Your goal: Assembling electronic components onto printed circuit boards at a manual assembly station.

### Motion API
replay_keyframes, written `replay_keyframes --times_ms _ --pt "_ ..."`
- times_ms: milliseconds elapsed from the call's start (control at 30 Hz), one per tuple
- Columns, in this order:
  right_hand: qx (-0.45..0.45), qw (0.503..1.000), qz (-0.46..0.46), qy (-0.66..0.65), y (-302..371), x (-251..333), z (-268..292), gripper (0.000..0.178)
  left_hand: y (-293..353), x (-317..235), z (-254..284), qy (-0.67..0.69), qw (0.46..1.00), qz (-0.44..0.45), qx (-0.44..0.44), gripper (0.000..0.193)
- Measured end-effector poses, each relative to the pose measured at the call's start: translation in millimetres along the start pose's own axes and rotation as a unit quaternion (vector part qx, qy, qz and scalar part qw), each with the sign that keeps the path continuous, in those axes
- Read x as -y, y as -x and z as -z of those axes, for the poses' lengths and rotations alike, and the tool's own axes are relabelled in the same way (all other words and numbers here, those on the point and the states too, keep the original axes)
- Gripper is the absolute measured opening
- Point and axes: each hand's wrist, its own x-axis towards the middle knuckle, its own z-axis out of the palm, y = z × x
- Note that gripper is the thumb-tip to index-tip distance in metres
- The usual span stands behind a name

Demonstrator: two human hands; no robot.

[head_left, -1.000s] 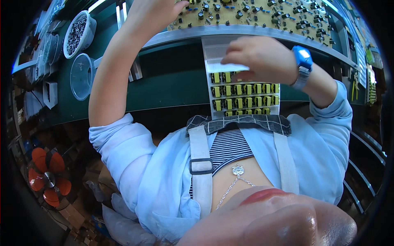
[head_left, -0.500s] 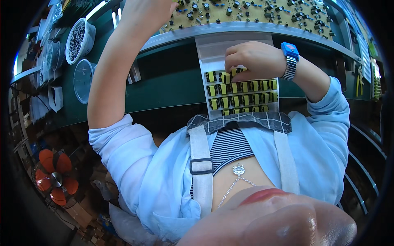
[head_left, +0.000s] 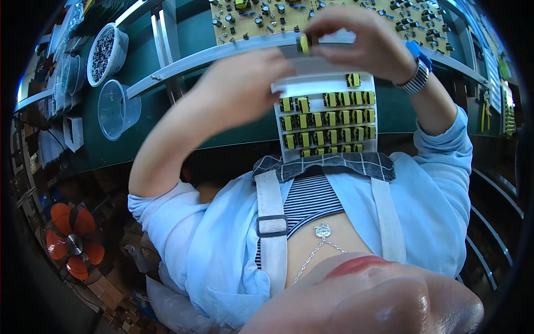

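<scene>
A white tray point(head_left: 314, 84) in front of me holds rows of small yellow-and-black transformers point(head_left: 345, 118). My right hand point(head_left: 364, 42) is above the tray's far end, pinching one yellow-and-black transformer point(head_left: 303, 43) between thumb and fingers. Smeared by motion, my left hand point(head_left: 245, 83) hovers by the tray's left side, near the first row; whether it holds anything cannot be made out. Beyond both hands lies a tan circuit board point(head_left: 225, 32) crowded with small components, and one yellow transformer point(head_left: 240, 4) sits at its far left part.
A metal rail point(head_left: 206, 57) runs between tray and board. On the green bench point(head_left: 222, 127) at left stand a white tub point(head_left: 119, 55) of small metal parts and a clear plastic cup point(head_left: 114, 119). An orange fan point(head_left: 75, 242) is low on the left.
My left hand has come back from the board toward the tray. My right hand has lifted from the tray toward the board with a transformer. Gaps now show in the tray's far row.
</scene>
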Motion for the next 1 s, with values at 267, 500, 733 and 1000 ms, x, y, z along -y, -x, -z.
replay_keyframes --times_ms 267,500,733,1000 --pt "-0.027 0.973 -0.036 0.225 -56 33 6 0.024 20 2 -28 0.056 0.985 0.024 0.161 0.025" --pt "0.041 0.956 -0.048 0.287 -74 41 1 0.023 33 13 -29 0.084 0.984 0.033 0.155 0.026" --pt "0.060 0.961 -0.041 0.268 -77 39 4 0.024 45 27 -22 0.226 0.971 0.032 0.079 0.028" --pt "0.072 0.963 -0.075 0.250 -76 36 4 0.020 42 47 -5 0.226 0.960 0.024 -0.166 0.023"
